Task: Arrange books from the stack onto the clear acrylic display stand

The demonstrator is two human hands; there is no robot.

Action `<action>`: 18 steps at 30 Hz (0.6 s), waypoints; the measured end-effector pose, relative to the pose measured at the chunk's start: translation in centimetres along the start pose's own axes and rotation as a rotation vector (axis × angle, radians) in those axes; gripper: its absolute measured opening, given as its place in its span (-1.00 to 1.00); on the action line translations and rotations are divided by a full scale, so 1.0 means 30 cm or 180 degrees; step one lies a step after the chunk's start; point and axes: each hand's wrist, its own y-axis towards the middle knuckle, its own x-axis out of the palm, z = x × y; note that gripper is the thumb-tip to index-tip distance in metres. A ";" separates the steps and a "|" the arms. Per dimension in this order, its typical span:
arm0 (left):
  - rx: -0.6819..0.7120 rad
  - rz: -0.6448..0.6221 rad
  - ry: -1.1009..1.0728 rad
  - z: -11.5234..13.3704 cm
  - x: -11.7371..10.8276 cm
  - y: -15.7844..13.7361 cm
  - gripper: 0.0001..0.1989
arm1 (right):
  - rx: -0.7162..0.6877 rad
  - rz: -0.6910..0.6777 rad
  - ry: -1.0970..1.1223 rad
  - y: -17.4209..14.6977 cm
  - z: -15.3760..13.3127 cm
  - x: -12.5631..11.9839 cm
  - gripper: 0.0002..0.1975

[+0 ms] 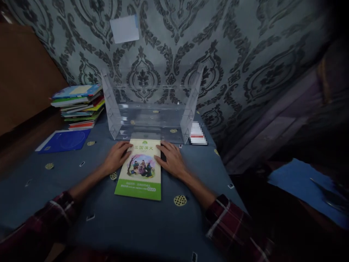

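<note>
A paperback book (144,167) with a cream and green cover lies in front of me, its Chinese title toward the far end and a painted scene of several figures below. My left hand (116,156) grips its upper left edge, thumb and fingers against the side. At the upper right edge my right hand (171,158) holds it too, with fingertips and thumb over the cover. Just beyond the book stands a clear plastic rack (152,118) with side panels and see-through shelves; the book's far end reaches close to its front.
Stacked books (80,105) stand at the back left, with a blue booklet (65,141) in front of them. A blurred-out white item (198,134) sits right of the rack. Patterned blue cloth (131,225) covers the table, whose right edge drops off beside a blue sheet (305,189).
</note>
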 end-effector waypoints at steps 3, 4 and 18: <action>-0.0159 0.0155 0.0001 -0.028 0.017 0.014 -0.63 | 0.0307 0.0383 0.0184 -0.009 0.034 0.001 -0.59; -0.0163 0.0173 0.0011 -0.029 0.020 0.014 -0.62 | 0.0410 0.0506 0.0249 -0.011 0.044 -0.003 -0.61; -0.0233 0.0012 -0.0007 -0.021 0.035 0.002 -0.59 | -0.0122 0.0117 0.0172 -0.037 0.033 -0.029 -0.53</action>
